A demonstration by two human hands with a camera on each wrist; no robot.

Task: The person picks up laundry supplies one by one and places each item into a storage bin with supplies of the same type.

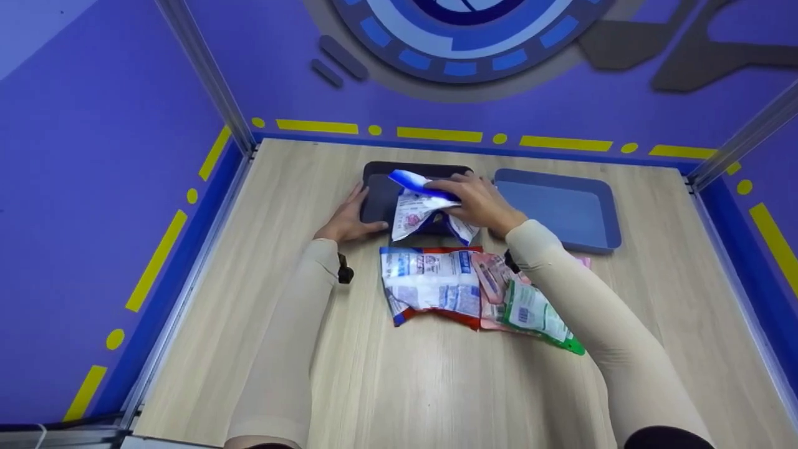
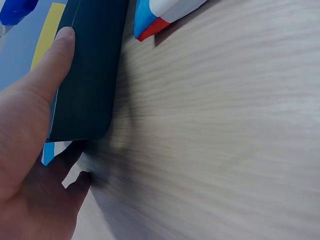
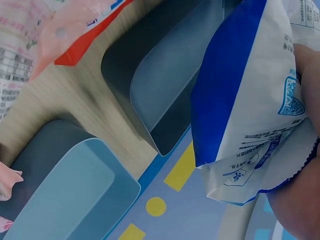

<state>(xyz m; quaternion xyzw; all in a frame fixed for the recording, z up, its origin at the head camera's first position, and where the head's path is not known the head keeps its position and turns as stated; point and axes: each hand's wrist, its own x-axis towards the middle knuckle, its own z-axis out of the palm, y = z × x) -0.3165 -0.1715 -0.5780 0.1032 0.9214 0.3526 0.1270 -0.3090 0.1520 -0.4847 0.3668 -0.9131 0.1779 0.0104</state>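
Blue-white packet (image 1: 411,215) gripped: 1 | trays (image 1: 377,199) (image 1: 580,212): 2 | hands (image 1: 347,219) (image 1: 480,201): 2 | green packet (image 1: 531,307): 1

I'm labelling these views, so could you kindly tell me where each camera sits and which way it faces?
Head: worn on the head, facing forward and down at the wooden table; both arms, the left hand and the right hand show.
Left wrist: worn on that wrist, looking at the dark tray and table; part of the left hand shows.
Right wrist: worn on that wrist, looking at the blue-and-white packet; part of the right hand shows.
Shared by head and right wrist: packet, dark tray, blue tray.
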